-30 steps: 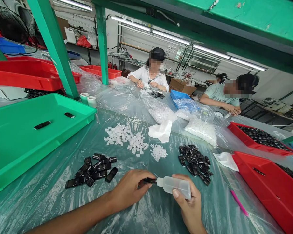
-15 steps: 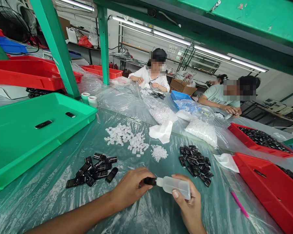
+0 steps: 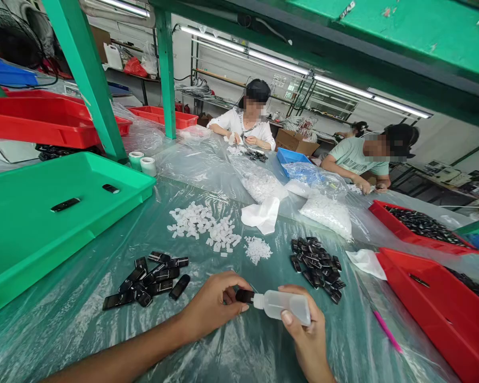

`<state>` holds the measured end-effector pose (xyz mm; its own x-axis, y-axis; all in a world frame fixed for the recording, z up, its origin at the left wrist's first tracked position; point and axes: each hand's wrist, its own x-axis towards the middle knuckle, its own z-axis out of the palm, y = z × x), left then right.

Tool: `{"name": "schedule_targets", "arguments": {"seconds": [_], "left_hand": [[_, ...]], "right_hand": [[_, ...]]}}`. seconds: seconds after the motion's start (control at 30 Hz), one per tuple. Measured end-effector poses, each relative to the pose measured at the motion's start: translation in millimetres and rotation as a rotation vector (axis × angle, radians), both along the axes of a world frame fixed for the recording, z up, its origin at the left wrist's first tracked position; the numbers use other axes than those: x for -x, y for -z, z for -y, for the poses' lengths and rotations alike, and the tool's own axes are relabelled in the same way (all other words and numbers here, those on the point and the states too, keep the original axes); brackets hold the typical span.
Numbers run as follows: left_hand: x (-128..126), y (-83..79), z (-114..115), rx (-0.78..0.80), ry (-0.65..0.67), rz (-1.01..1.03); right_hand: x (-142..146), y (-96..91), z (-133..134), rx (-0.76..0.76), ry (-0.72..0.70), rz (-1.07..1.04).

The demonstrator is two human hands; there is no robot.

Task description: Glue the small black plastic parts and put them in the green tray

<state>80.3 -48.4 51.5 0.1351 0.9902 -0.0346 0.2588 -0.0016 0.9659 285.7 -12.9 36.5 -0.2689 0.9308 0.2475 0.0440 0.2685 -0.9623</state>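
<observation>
Between the thumb and fingers of my left hand (image 3: 217, 300) is a small black plastic case (image 3: 244, 296), pinched at its left end. My right hand (image 3: 309, 330) is wrapped round a translucent squeeze bottle (image 3: 285, 305), tipped on its side with its nozzle end pointing left. The nozzle end meets the right end of the black case; the exact contact is too small to make out. Left of my hands lies a loose pile of black cases (image 3: 155, 278). Another black pile (image 3: 317, 266) lies beyond my right hand. White plastic pieces (image 3: 199, 223) and smaller white bits (image 3: 257, 249) are heaped ahead.
A green tray (image 3: 104, 223) with two black pieces stands at the left. Red trays (image 3: 427, 314) stand at the right, near a pink stick (image 3: 387, 331). Bags of white parts (image 3: 328, 215) lie mid-table. Co-workers sit across the table, beyond a green post (image 3: 167, 74).
My hands keep nearly the same hold on the black case and bottle. The whole view has shifted slightly. The co-worker at the right has moved their hands apart.
</observation>
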Motion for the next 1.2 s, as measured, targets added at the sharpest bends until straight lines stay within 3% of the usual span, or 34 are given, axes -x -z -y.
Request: {"name": "schedule_targets", "arguments": {"seconds": [0.33,0.43,0.67,0.87,1.2], "left_hand": [[0.1,3.6,0.0,-0.095,0.010,-0.061],[-0.2,3.1,-0.4,-0.060,-0.012,0.013],[0.5,2.4,-2.0,0.049,0.002,0.290],[0.4,1.7,-0.5,0.037,0.017,0.326],[1.6,0.3,-1.7,0.026,0.017,0.335]], "right_hand": [[0.0,1.0,-0.1,-0.024,0.015,0.017],[0.9,3.1,-1.0,0.087,-0.003,-0.060],[7.1,1.5,-10.2,0.463,-0.083,-0.530],[8.7,-0.9,-13.5,0.531,-0.086,-0.633],[6.9,1.0,-13.8,0.551,-0.134,-0.616]]}}
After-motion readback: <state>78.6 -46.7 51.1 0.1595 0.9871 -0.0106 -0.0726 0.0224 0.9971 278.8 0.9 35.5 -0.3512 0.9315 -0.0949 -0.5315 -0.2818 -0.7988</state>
